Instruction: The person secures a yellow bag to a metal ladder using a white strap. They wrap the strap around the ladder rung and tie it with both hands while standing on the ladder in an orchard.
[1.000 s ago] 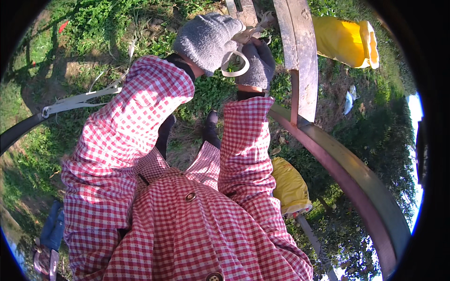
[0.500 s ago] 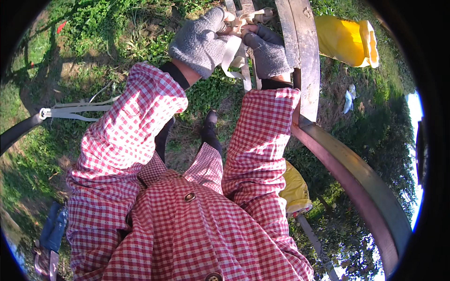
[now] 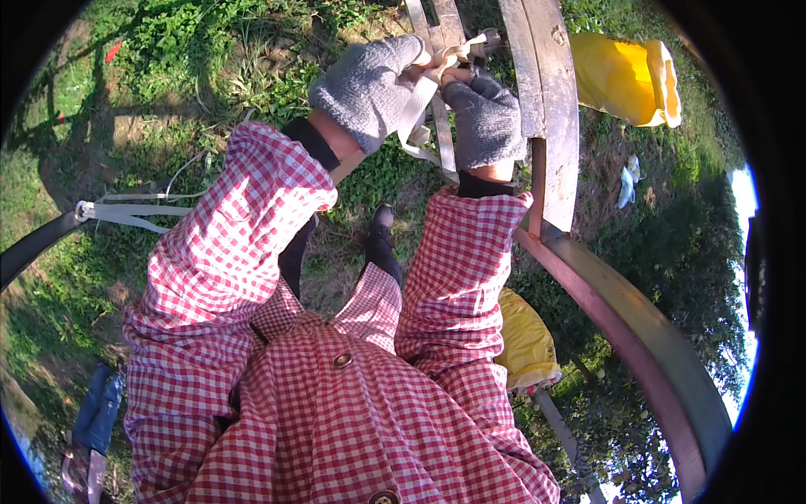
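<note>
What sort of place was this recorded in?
Outdoors, probably a garden, yard or orchard edge: low green plants cover much of the ground, with patches of bare soil between, and leafy branches show at lower right.

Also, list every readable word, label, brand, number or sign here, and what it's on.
No readable text in view.
White strap at the left hand and right hand: no lettering visible.
Checked coat: pattern and buttons only.
Lower yellow cover: small coloured marks at its edge, too small to tell.
Pale scrap on the ground: too small to tell.
</note>
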Available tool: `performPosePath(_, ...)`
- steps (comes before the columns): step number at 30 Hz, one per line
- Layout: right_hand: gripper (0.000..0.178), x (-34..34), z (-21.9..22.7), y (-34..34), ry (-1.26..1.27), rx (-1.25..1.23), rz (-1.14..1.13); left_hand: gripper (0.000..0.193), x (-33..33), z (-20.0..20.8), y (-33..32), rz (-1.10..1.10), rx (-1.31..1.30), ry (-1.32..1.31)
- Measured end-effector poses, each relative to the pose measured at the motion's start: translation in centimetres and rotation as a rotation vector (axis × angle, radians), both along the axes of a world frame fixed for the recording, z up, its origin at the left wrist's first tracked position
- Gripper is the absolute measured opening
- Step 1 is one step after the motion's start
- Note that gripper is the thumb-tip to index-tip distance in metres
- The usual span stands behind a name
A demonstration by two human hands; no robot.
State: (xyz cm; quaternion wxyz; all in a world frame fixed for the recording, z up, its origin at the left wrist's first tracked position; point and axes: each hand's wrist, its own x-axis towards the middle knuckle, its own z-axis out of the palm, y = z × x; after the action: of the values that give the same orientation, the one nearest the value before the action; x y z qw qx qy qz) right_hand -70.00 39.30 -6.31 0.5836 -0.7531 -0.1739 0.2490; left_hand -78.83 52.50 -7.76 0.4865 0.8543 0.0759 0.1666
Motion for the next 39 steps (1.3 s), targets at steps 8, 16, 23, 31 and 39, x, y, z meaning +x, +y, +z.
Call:
performPosePath(8,0.014,-1.2,-1.1,2.2,0.431,0.473,-0.317,0.023,0.4,1.1,-0.1,0.197,0.106,0.035)
performPosePath(16,0.008,-3.0,-1.4,3.0,-0.156,0.196,-0.389,0.010,0.4,-0.7,0.3,0.194,-0.060,0.000)
performPosePath(23,0.009,-2.3,-2.2,3.1,-0.316,0.065,-0.405,0.021,1.7,1.3,0.2,0.086,0.303,0.080)
performPosePath(31,0.012,-1.8,-2.8,1.9,-0.063,0.182,-0.308,0.016,3.2,-0.6,3.2,-0.164,0.435,-0.089)
performPosePath(39,0.010,-1.8,-2.4,2.1,0.002,0.132,-0.359,0.025,0.7,-1.9,1.9,-0.023,-0.165,-0.022)
